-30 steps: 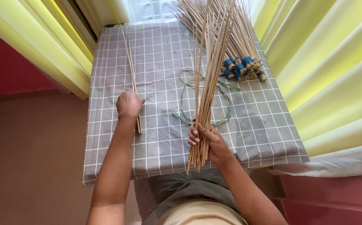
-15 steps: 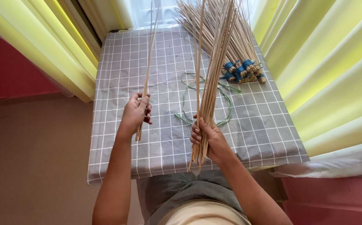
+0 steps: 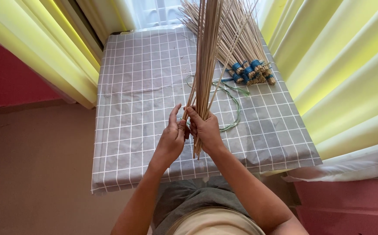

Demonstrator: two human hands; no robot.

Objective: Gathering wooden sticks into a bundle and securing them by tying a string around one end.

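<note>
**Bare arms, grey and beige clothing**

The left hand [image 3: 172, 138] and the right hand [image 3: 205, 129] are bare, with no gloves, rings or watch showing. Both forearms [image 3: 245, 182] are uncovered right down to the bottom edge of the view, so no sleeves can be seen. Below the arms lies grey cloth [image 3: 184, 202], creased in soft folds. Under that, at the very bottom, sits a rounded patch of pale beige fabric [image 3: 213, 224].

A small table [image 3: 123, 143] under a grey white-checked cloth [image 3: 145, 78] carried tied bundles of thin sticks [image 3: 245, 48] with blue bindings and loose green cord [image 3: 234, 102] beside them.
</note>
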